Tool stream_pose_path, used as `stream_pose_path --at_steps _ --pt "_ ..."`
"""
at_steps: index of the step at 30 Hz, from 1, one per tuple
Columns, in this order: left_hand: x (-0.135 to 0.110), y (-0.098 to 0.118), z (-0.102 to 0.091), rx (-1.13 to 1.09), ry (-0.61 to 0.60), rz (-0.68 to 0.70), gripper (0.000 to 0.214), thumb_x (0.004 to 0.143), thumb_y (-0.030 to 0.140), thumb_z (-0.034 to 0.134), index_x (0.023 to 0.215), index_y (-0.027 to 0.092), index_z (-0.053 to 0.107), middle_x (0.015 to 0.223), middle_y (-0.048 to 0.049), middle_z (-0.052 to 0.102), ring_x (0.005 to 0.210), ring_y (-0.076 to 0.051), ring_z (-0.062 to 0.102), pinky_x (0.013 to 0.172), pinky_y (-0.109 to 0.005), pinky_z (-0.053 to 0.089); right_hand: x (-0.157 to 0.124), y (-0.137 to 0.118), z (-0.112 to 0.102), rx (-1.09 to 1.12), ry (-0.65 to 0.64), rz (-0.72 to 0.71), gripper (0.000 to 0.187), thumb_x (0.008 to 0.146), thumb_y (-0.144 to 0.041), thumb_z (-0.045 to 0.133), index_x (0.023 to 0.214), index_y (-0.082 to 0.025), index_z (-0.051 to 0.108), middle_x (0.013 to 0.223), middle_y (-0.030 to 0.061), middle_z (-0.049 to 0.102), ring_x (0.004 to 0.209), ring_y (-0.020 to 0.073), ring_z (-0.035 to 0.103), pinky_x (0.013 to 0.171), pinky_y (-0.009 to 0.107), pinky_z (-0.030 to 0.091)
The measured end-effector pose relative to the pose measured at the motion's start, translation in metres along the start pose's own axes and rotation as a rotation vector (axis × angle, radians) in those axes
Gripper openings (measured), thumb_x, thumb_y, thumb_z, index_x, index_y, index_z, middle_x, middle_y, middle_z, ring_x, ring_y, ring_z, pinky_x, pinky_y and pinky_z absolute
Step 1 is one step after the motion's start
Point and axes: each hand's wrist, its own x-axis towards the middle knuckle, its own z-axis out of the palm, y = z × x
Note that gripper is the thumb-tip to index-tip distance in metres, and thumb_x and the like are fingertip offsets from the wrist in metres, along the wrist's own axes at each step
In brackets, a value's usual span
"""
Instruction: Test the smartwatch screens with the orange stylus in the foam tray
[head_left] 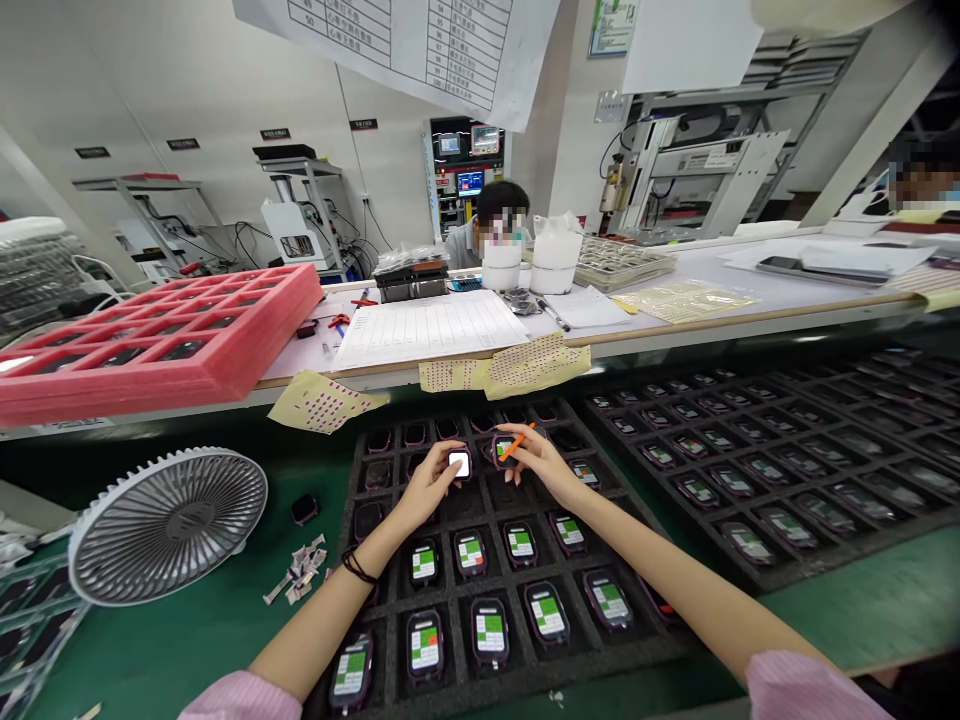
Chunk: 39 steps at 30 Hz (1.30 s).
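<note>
My left hand [429, 485] pinches a small watch body with a bright white screen [459, 463] over the black foam tray [360, 500]. My right hand [541, 462] holds another watch body [505, 449] together with a thin orange stick [517, 442] that crosses its screen. Both hands hover over the tray's far rows. Nearer rows hold several watch bodies with green-and-white screens [490, 630]. Some far cells hold dark-screened units [379, 440].
A white desk fan [169, 525] lies at the left on the green mat, with paper scraps [298, 575] and a loose watch body [304, 509] beside it. A second black tray of units [750, 470] lies to the right. Red foam trays [157, 345] and papers sit on the raised shelf. A person sits behind it.
</note>
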Motion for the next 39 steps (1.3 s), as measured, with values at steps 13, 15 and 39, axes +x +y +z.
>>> stream_pose_path --at_steps 13,15,39 --pt "-0.0008 0.0014 0.0007 0.057 -0.031 0.015 0.032 0.086 0.038 0.052 0.111 0.018 0.050 0.089 -0.0039 0.056 0.073 -0.014 0.053 0.061 -0.024 0.047 0.0002 0.0025 0.0002 0.009 -0.043 -0.018 0.042 0.076 -0.029 0.065 0.115 -0.022 0.051 0.080 -0.0003 0.061 0.054 0.0114 0.063 0.042 0.021 0.046" --pt "-0.0008 -0.0004 0.0004 0.069 -0.038 0.019 0.031 0.086 0.038 0.051 0.111 0.019 0.051 0.089 -0.0040 0.057 0.075 -0.014 0.054 0.063 -0.024 0.048 0.0003 0.0026 -0.0001 -0.002 -0.045 -0.021 0.040 0.078 -0.030 0.063 0.115 -0.022 0.052 0.080 -0.0005 0.060 0.053 0.0114 0.063 0.042 0.021 0.046" --pt "-0.0040 0.0060 0.0006 0.196 -0.102 0.004 0.029 0.087 0.037 0.050 0.111 0.020 0.055 0.095 -0.0050 0.064 0.089 -0.019 0.060 0.073 -0.028 0.048 -0.0001 0.0095 -0.0025 -0.125 -0.100 0.013 0.040 0.080 -0.033 0.060 0.118 -0.023 0.048 0.078 -0.0022 0.057 0.050 0.0098 0.061 0.042 0.020 0.045"
